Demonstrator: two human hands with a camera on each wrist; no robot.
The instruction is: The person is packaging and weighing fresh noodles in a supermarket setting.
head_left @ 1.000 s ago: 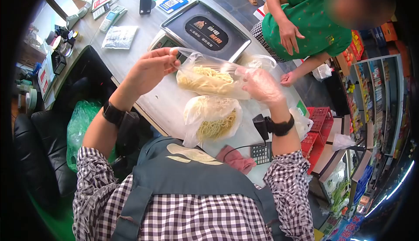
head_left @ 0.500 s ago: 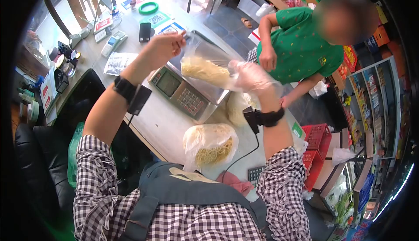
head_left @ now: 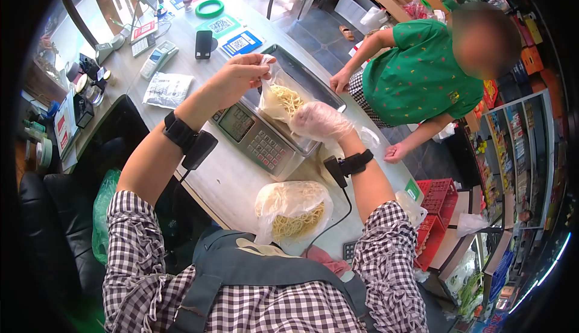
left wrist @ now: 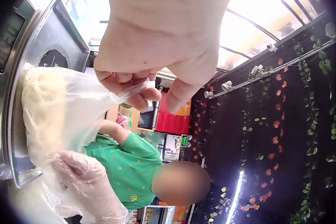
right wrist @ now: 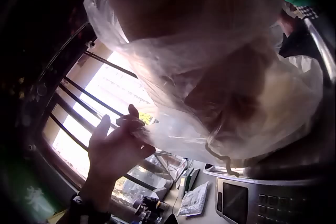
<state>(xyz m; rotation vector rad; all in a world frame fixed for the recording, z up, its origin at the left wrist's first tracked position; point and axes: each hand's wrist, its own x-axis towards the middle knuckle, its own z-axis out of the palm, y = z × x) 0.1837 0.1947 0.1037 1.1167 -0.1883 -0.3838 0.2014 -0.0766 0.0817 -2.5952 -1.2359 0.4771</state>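
Note:
A clear plastic bag of pale noodles (head_left: 283, 101) hangs between both hands, low over the metal tray (head_left: 309, 72) of a weighing scale. My left hand (head_left: 238, 81) pinches the bag's upper edge between thumb and fingers; the left wrist view shows the plastic (left wrist: 100, 95) drawn tight towards them. Clear plastic covers my right hand (head_left: 322, 122), which grips the bag's other end beside the noodles. In the right wrist view a single noodle strand (right wrist: 223, 159) dangles under the plastic. A second bag of noodles (head_left: 295, 212) lies on the counter near my apron.
Across the counter stands a person in a green shirt (head_left: 416, 70), one hand at the scale. The scale's keypad (head_left: 263, 149) faces me. Left of it lie a white packet (head_left: 169, 90), a card terminal (head_left: 158, 58) and a phone (head_left: 204, 44). Red crates (head_left: 435, 206) stand at right.
Both hands have carried the bag of noodles forward from the counter to over the scale tray. The bag now hangs more bunched, and the scale's display and keypad have come into sight.

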